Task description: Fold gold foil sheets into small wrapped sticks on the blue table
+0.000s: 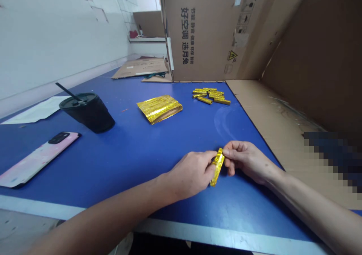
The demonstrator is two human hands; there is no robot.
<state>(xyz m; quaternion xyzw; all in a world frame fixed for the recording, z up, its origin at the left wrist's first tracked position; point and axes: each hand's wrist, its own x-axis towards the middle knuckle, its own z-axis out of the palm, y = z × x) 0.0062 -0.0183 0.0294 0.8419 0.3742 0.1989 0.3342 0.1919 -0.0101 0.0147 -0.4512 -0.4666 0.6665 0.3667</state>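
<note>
Close together, both hands (195, 170) (250, 159) on gold strip (217, 166)

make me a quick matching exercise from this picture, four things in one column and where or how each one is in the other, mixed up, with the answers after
Things
1. gold strip
2. gold sheet stack
3. black cup
4. phone

Places and states
A. has a straw sticking out of its top
B. held in the left hand, with the right hand at its far end
C. pink and white, lying camera side up
D. lies between the cup and the small gold pieces

Right pairs: 1-B, 2-D, 3-A, 4-C
</note>
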